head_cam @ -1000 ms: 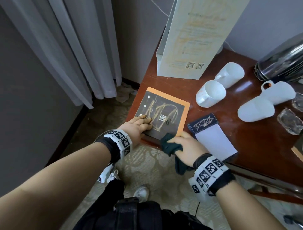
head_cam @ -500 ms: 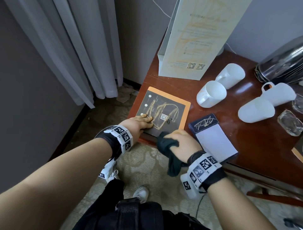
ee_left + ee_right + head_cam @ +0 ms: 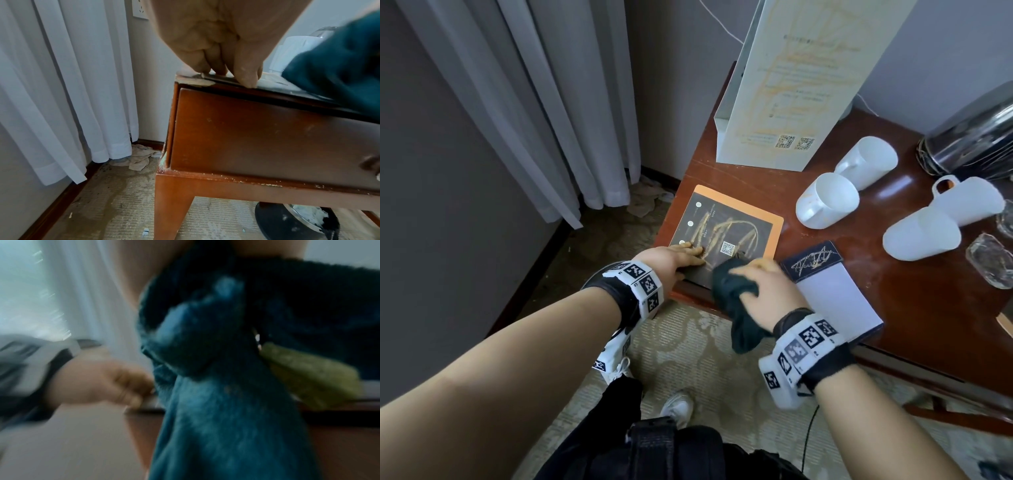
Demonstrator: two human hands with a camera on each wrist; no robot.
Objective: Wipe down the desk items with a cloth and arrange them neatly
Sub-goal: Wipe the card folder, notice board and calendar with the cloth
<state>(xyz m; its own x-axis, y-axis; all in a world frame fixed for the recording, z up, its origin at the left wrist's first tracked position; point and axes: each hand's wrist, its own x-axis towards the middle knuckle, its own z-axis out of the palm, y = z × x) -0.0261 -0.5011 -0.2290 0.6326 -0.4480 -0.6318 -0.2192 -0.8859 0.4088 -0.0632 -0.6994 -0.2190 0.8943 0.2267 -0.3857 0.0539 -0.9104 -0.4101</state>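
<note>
Two hands apart: left (image 3: 671, 258) flat on glossy card (image 3: 726, 233), right (image 3: 767, 291) clutching fuzzy teal cloth (image 3: 732, 301)

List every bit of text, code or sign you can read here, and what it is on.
No words are legible.
Tall sign: faint lines of print, too blurred; two QR codes at its foot.
Dark card: one QR code, tiny unreadable print.
Notepad: gold scribble, no letters.
Wrist bands: square marker patterns, no words.
</note>
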